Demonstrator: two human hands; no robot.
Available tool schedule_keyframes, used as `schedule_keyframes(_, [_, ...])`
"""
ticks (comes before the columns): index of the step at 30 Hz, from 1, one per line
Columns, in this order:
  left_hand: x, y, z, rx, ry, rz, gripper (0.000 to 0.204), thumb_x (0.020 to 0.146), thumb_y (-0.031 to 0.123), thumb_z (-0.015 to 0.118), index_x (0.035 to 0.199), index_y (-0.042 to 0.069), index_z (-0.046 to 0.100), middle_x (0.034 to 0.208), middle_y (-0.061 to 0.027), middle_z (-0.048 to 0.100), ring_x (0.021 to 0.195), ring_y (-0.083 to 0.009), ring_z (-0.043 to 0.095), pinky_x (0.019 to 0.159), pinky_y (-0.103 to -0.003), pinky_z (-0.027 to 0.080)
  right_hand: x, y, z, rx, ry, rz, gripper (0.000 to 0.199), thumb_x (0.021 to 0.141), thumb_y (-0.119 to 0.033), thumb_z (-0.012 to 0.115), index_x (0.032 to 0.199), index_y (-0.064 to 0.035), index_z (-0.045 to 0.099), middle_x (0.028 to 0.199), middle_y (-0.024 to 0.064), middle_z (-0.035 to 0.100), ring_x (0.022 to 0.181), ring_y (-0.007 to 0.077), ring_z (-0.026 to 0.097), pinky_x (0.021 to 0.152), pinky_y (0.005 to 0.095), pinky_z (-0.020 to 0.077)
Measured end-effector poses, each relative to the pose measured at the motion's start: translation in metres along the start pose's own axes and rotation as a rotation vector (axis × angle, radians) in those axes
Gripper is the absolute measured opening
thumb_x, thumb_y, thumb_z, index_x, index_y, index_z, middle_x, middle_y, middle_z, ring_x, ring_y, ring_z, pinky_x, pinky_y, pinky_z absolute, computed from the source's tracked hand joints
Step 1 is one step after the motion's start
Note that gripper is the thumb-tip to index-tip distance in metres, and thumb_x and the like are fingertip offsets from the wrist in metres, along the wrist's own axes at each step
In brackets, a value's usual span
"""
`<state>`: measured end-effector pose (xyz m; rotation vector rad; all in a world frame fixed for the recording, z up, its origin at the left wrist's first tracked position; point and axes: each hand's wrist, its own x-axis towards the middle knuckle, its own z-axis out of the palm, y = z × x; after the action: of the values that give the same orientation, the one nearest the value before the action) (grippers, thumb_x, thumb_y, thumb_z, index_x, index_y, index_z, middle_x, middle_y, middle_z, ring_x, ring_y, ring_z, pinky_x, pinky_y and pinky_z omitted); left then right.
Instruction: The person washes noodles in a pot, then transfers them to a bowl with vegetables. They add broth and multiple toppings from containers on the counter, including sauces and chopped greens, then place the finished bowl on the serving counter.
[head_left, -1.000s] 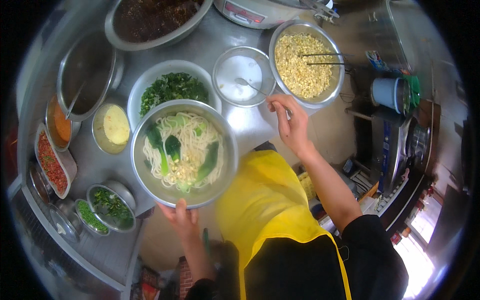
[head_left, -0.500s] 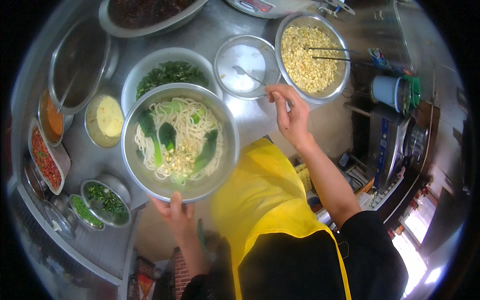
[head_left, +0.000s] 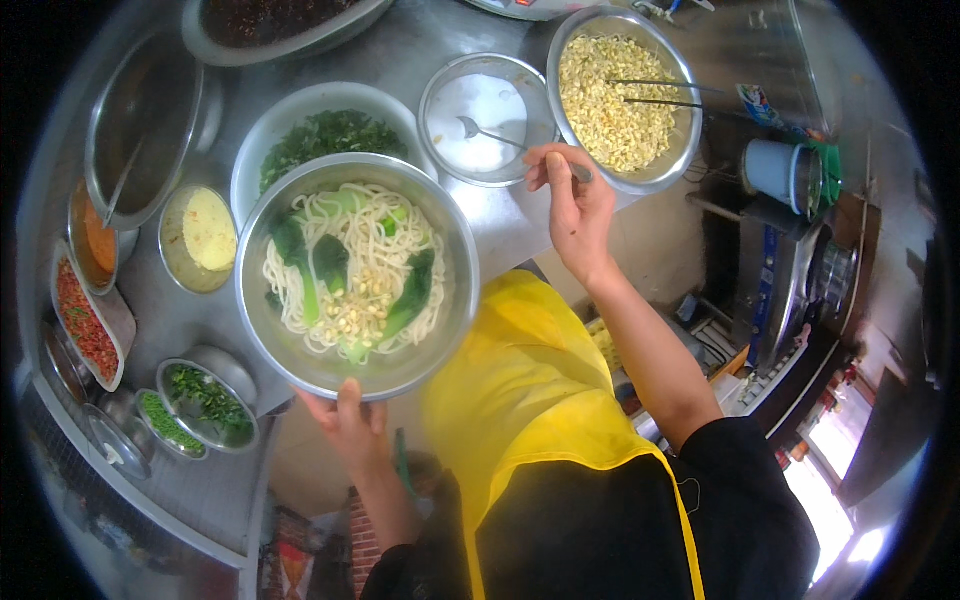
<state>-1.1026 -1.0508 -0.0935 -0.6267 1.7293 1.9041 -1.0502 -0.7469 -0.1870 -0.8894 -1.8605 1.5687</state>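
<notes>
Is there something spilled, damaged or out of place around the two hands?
Nothing stands out: the noodles lie within the metal bowl in the left hand, the right hand holds a spoon over white contents, and no spill or damage shows.

You're in a kitchen: your grey metal table [head_left: 505,225] carries a round white bowl of chopped greens [head_left: 247,155] and a silver metal bowl of yellow bits [head_left: 690,122]; you wear a yellow apron [head_left: 530,370] and hold a round steel bowl of noodles [head_left: 458,265].
</notes>
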Motion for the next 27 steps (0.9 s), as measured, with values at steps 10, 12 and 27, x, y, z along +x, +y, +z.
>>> schedule_keyframes(10, [0.001, 0.001, -0.005, -0.018, -0.064, 0.040, 0.076, 0.093, -0.006, 0.046, 0.162, 0.012, 0.021, 0.138, -0.0143, 0.055, 0.057, -0.0049, 0.044, 0.042, -0.017, 0.032, -0.003, -0.006, -0.007, -0.053, 0.009, -0.064, 0.018, 0.107, -0.009, 0.056, 0.106, 0.0027, 0.070, 0.092, 0.0079, 0.070, 0.078, 0.0138, 0.063, 0.071, 0.0283, 0.0519])
schedule_keyframes(12, [0.001, 0.001, -0.005, -0.014, -0.070, 0.049, 0.075, 0.094, -0.006, 0.046, 0.162, 0.012, 0.021, 0.138, -0.0145, 0.054, 0.058, -0.0048, 0.044, 0.042, -0.017, 0.032, -0.005, -0.005, -0.009, -0.174, -0.019, -0.147, 0.017, 0.105, -0.007, 0.057, 0.106, 0.0016, 0.070, 0.091, 0.0080, 0.070, 0.078, 0.0137, 0.063, 0.069, 0.0288, 0.0515])
schedule_keyframes(27, [0.006, 0.000, -0.012, -0.014, -0.064, 0.023, 0.077, 0.095, -0.005, 0.047, 0.164, 0.013, 0.017, 0.142, -0.0154, 0.052, 0.057, -0.0044, 0.044, 0.040, -0.017, 0.031, 0.002, 0.001, -0.009, 0.171, 0.113, 0.159, 0.029, 0.110, -0.022, 0.053, 0.112, 0.0037, 0.067, 0.098, 0.0132, 0.073, 0.083, 0.0161, 0.066, 0.078, 0.0305, 0.0554])
